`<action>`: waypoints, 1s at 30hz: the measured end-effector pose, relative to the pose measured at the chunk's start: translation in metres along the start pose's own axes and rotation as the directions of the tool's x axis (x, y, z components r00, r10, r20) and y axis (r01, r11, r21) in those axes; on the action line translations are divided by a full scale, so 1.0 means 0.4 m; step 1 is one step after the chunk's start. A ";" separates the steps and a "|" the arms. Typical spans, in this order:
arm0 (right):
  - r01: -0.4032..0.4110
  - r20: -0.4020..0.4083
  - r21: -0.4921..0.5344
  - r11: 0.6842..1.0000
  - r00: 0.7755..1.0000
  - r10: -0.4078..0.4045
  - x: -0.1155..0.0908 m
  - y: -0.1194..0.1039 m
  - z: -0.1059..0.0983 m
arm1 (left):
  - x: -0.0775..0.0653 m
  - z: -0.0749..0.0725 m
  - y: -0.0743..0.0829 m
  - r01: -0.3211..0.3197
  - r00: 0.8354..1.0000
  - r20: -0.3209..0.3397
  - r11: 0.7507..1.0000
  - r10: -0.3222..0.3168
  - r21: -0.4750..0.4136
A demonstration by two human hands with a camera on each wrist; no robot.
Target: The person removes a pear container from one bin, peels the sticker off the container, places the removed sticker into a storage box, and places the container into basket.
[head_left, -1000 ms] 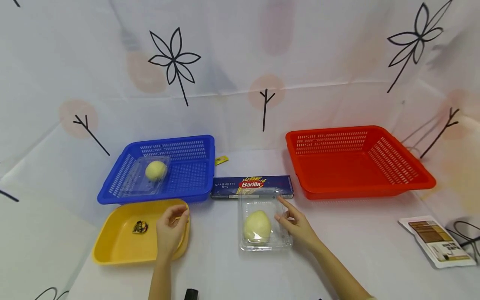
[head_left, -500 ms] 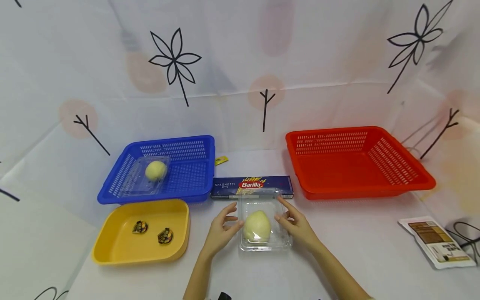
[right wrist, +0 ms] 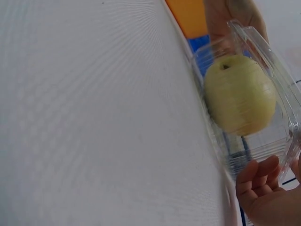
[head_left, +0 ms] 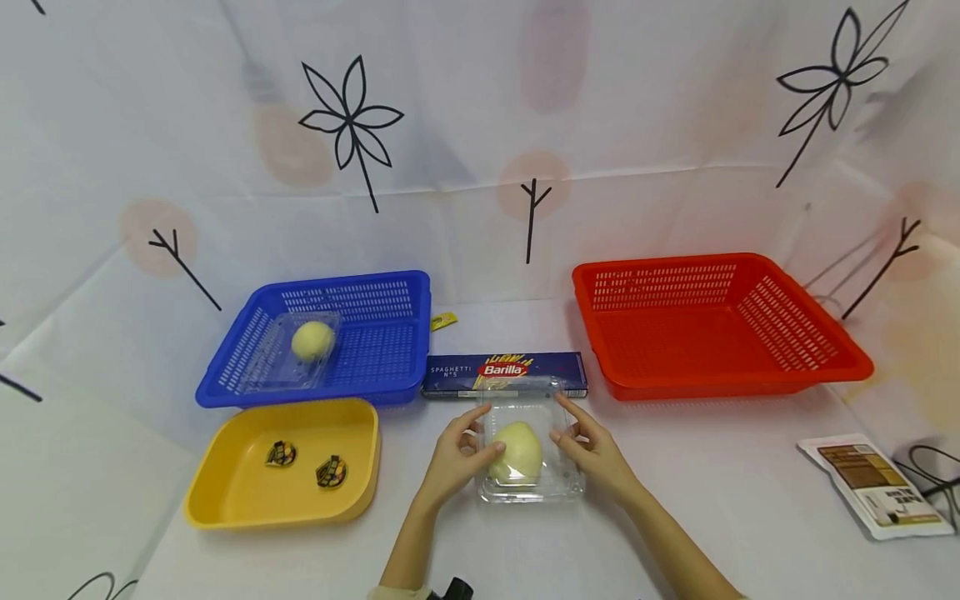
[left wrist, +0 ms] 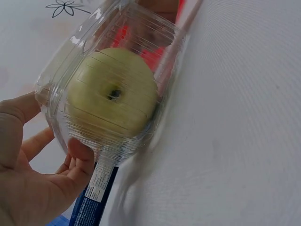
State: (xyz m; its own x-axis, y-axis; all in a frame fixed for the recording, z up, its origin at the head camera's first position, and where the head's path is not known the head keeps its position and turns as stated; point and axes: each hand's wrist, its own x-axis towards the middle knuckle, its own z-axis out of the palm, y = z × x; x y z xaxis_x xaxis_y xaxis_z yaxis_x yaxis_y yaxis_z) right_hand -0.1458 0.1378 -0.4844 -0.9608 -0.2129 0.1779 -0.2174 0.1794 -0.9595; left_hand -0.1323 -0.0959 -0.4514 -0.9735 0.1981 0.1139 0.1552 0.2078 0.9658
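Observation:
A clear plastic clamshell box (head_left: pixel 557 482) lies on the white cloth, with a pale yellow-green apple (head_left: pixel 516 452) inside. My left hand (head_left: pixel 459 458) grips its left side, thumb low on the wall and index finger at the rim. On the opposite side, my right hand (head_left: pixel 600 457) holds the box with its index finger along the upper edge. In the left wrist view the apple (left wrist: pixel 113 96) shows through the ribbed wall, beside my left fingers (left wrist: pixel 32 143). Beyond the apple (right wrist: pixel 240 94) in the right wrist view, the other hand appears.
Behind the box lies a blue spaghetti box (head_left: pixel 506 372). A blue basket (head_left: pixel 382 387) holds another clear box with fruit. Two dark printed packets (head_left: pixel 331 472) lie in a yellow tub (head_left: pixel 247 508). A red basket (head_left: pixel 720 387) and white pouch (head_left: pixel 873 485) are to the right.
My left hand has moved right from over the yellow tub to the box's left side. A second dark packet now shows in the tub where that hand was. My right hand stays put.

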 end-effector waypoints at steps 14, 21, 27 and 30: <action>-0.079 0.090 0.074 0.994 0.993 0.072 -0.029 -0.030 -0.039 | 0.008 -0.001 -0.039 -0.005 1.000 -0.014 0.993 0.003 -0.117; -0.083 0.096 0.121 0.989 0.993 0.072 -0.022 -0.079 -0.044 | 0.010 -0.023 0.010 -0.029 1.000 0.002 0.992 0.029 -0.121; -0.071 0.125 0.108 0.992 0.990 0.057 0.000 -0.135 -0.042 | 0.008 -0.070 0.056 -0.059 0.997 0.037 0.985 0.066 -0.160; -0.051 0.135 0.100 0.994 0.990 0.037 0.013 -0.158 -0.039 | 0.011 -0.090 0.079 -0.092 0.994 0.039 0.986 0.098 -0.140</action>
State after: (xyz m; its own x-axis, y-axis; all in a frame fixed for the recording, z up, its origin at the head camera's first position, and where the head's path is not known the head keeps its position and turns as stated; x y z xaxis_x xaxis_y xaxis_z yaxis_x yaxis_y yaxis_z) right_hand -0.1396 0.1403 -0.4194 -0.9361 -0.3338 0.1106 -0.1496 0.0935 -0.9843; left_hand -0.1377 -0.1228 -0.4120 -0.9464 0.2546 0.1987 0.2188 0.0529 0.9743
